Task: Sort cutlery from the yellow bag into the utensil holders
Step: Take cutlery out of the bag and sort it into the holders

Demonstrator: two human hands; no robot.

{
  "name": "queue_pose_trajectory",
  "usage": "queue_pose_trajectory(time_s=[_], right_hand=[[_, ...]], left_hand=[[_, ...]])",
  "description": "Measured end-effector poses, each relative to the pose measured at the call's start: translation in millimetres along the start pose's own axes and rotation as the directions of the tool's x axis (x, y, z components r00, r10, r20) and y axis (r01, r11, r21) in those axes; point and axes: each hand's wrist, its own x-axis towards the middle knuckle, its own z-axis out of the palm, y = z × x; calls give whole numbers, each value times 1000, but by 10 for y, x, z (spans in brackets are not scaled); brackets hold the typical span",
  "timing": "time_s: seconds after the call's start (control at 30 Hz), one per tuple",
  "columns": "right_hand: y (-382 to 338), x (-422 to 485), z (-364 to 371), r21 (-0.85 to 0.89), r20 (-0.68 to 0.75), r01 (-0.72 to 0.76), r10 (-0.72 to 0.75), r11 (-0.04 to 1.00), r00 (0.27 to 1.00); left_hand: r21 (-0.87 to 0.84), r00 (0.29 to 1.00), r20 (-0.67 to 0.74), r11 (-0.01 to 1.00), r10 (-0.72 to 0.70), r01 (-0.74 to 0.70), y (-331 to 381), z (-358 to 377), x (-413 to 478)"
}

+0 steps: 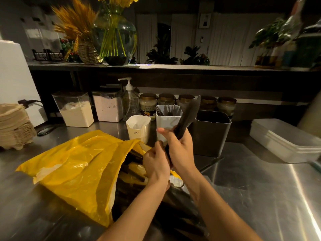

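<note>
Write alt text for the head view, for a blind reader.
The left hand and right hand grip a bundle of black cutlery by a yellow bag on a steel counter; a white holder, a cream holder and a dark holder stand behind.

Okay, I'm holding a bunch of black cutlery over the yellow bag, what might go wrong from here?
The black cutlery bundle, gripped only near its lower end by your right hand and left hand, may fan out and drop pieces. Its top leans close to the white holder of forks and the dark holder; a swing could tip one. In this dim light, black pieces are easy to sort wrongly.
</note>
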Motion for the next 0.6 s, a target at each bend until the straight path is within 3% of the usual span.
queue_pose_trajectory(time_s=[0.13, 0.2, 0.3, 0.47, 0.6], right_hand=[[-121, 35, -52, -47, 93, -50, 55, 998, 994], [-226, 40, -89, -9, 181, -177, 175, 984, 968], [-380, 185, -276, -117, 308, -337, 357, 934, 882], [-570, 471, -570, -118, 376, -369, 385, 922, 843], [-721, 654, -539, -240, 382, -254, 332, 937, 862]], left_hand=[[87, 994, 17, 990, 112, -113, 6, 40, 58], [139, 989, 30, 979, 147, -149, 31, 53, 72], [159, 991, 50, 978, 126, -132, 62, 19, 125], [211, 982, 164, 969, 97, -131, 133, -2, 272], [246, 969, 230, 958, 89, -147, 175, 69, 478]])
